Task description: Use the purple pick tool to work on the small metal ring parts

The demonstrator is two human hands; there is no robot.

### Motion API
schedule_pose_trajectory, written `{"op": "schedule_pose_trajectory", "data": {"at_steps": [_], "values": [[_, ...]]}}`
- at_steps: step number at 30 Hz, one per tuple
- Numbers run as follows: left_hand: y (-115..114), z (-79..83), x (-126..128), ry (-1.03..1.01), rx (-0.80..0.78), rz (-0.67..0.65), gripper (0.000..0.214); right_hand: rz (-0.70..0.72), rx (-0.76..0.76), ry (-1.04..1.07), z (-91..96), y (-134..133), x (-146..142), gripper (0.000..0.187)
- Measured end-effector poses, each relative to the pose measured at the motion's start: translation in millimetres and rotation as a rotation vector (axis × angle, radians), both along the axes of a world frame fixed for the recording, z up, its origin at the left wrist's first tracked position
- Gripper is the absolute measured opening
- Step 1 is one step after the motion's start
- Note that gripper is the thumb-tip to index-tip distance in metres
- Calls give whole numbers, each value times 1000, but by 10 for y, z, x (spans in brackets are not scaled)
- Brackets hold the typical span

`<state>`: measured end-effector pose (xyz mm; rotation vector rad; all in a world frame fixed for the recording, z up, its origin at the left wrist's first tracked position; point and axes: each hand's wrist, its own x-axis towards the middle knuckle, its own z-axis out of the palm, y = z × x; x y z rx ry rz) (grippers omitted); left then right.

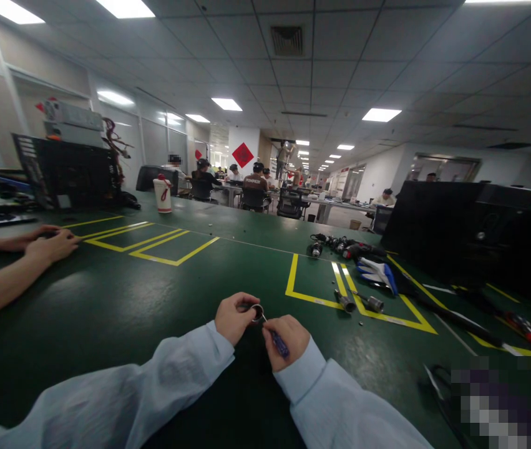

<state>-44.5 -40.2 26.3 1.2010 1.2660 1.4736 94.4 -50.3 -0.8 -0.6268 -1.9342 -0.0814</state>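
Between thumb and fingers, my left hand (234, 318) grips a small round metal part (258, 312), its ring-like open end turned toward my other hand. My right hand (288, 340) is closed around the dark blue handle of a small screwdriver (280, 344). The screwdriver's thin shaft points up and left, and its tip meets the rim of the metal part; whether it goes inside is too small to tell. On the table to the right lie two similar metal parts, one (345, 302) tilted and one (374, 304) on its side.
Yellow tape (314, 300) marks the green table (120, 337). Blue-and-white gloves (377, 273), a pile of dark tools (340, 246) and red-handled pliers (530, 330) lie right. A white cup (163, 194) stands at the back. A co-worker's hands (52, 243) are at far left.
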Motion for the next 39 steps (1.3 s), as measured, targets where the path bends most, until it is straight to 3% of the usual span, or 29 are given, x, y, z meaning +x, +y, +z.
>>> {"op": "schedule_pose_trajectory", "data": {"at_steps": [7, 27, 34, 39], "values": [[2, -4, -5, 4, 7, 6, 13, 45, -1, 20, 47, -43, 11, 12], [41, -64, -14, 24, 26, 19, 15, -16, 8, -104, -7, -24, 10, 13], [87, -34, -53, 51, 21, -66, 23, -19, -89, 111, 48, -9, 15, 13], [266, -163, -157, 319, 171, -62, 44, -55, -361, 381, 7, 128, 54, 11]]}}
